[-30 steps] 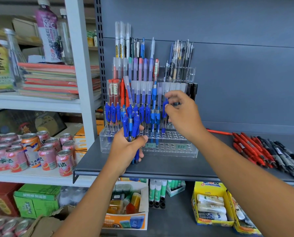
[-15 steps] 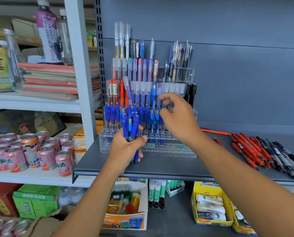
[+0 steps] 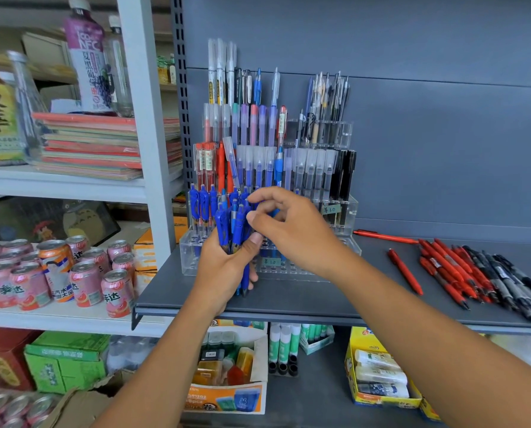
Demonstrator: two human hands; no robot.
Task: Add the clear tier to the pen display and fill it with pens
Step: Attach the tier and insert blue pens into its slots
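**Q:** Tier first. Where is it?

**Op:** The clear tier (image 3: 349, 247) is on the shelf (image 3: 319, 301), set against the front foot of the pen display (image 3: 335, 168). Its long axis runs left to right along the shelf edge, with the holes facing up. Standing blue pens (image 3: 199, 205) fill its left end. The front holes I can see look unfilled, and my hands hide the middle.

**Q:** Hands?

**Op:** My left hand (image 3: 224, 273) is wrapped round a bundle of blue pens (image 3: 231, 223), just in front of the tier. My right hand (image 3: 295, 233) is curled, thumb and forefinger at the top of one pen in that bundle. I can't tell whether the pinch has closed.

**Q:** Bundle orientation?

**Op:** It's upright, long axis near vertical. Clip ends are up, and the tips poke out below my fist, close over the shelf.

**Q:** Step in hand, and how to do it well?

**Op:** My read is that I draw one pen out and seat it in a hole. I'd pinch a single clip end and lift straight along the pen's axis so its neighbours don't drag out. The left grip should ease a little, but not enough to spill the bundle. I'd keep the pen vertical, tip down, and go into the next free hole beside the standing ones. The risk is my knuckles knocking those over.

**Q:** Anything else?

**Op:** Loose red and black pens (image 3: 474, 273) lie flat on the shelf, well to the right.
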